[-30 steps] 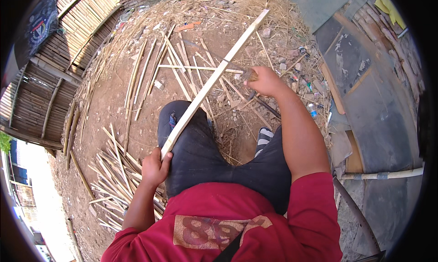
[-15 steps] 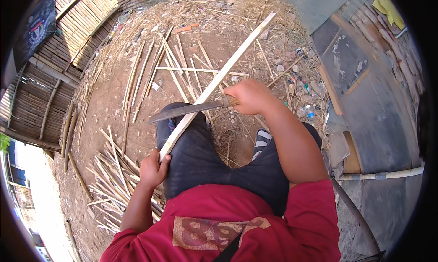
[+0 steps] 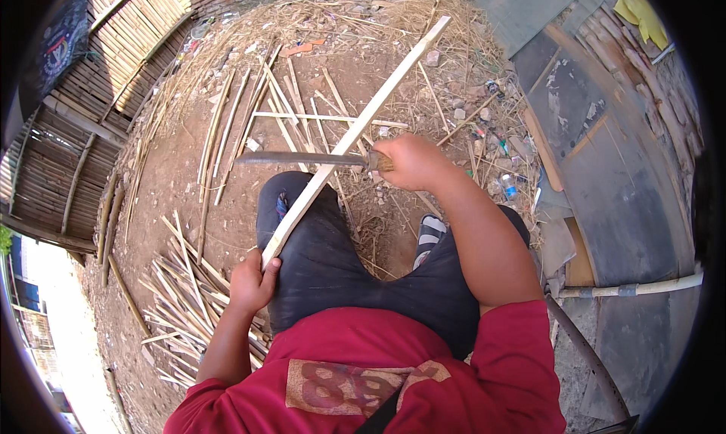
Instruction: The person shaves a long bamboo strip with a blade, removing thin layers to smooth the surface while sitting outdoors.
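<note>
My left hand is closed round the near end of a long, pale wooden strip, which slants away to the far right across my left thigh. In my right hand is the wooden handle of a machete. Its dark blade points left and crosses the strip about midway, over my left knee. Whether the edge touches the wood I cannot tell. My right fingers wrap the handle fully.
A heap of thin split sticks lies on the ground to my left. More sticks are spread on the dirt ahead. Dark boards lie at right, and a bamboo wall stands at left. Rubble and straw litter the far ground.
The machete has moved slightly up and away along the strip, its tip swinging farther from me. My left hand keeps its hold on the strip's near end.
</note>
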The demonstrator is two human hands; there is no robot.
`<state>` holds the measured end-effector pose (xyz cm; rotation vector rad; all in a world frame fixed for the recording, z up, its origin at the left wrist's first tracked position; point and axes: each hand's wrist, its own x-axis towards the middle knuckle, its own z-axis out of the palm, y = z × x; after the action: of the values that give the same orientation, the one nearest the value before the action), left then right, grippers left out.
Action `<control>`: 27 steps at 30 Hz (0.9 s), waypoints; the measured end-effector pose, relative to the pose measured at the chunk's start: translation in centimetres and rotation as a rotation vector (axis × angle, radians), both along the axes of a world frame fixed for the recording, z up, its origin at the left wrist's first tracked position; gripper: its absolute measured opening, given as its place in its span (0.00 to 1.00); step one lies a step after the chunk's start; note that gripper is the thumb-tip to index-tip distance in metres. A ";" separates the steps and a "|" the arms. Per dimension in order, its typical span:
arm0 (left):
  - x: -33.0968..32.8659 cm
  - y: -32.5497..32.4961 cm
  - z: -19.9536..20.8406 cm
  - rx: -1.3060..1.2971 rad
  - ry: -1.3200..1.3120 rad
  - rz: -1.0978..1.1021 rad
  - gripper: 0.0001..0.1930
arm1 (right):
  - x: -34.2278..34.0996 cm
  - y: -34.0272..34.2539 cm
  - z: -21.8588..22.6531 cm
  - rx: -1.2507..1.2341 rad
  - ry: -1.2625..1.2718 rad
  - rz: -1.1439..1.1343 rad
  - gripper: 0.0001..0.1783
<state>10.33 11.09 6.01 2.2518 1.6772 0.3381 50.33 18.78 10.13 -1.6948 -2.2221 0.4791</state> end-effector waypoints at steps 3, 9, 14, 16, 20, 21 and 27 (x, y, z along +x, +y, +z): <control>-0.6 -0.3 0.2 0.004 -0.011 -0.011 0.26 | 0.1 0.3 0.6 -0.006 -0.086 0.130 0.22; -0.5 -0.5 0.5 0.008 -0.005 0.013 0.26 | 7.8 2.5 -2.0 0.106 0.275 -0.497 0.24; -0.6 -0.7 0.8 -0.038 -0.029 0.015 0.26 | 4.4 0.7 -0.1 0.062 0.290 -0.391 0.21; -0.6 -0.6 0.5 -0.033 -0.045 0.000 0.26 | 1.4 -0.3 0.7 0.011 0.172 -0.222 0.19; -1.2 -0.9 0.9 -0.011 -0.066 -0.034 0.26 | -0.8 -1.1 2.2 0.114 -0.168 0.070 0.17; -1.4 -1.2 1.2 -0.009 -0.070 -0.044 0.27 | -0.9 -1.3 2.5 0.116 -0.204 0.079 0.17; -1.9 -2.5 1.2 -0.059 -0.214 -0.028 0.26 | 6.7 0.0 1.3 0.278 0.231 -0.508 0.17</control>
<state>8.38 8.63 7.21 2.1112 1.5243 0.4972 57.06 18.74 11.42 -1.8496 -1.5371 0.2117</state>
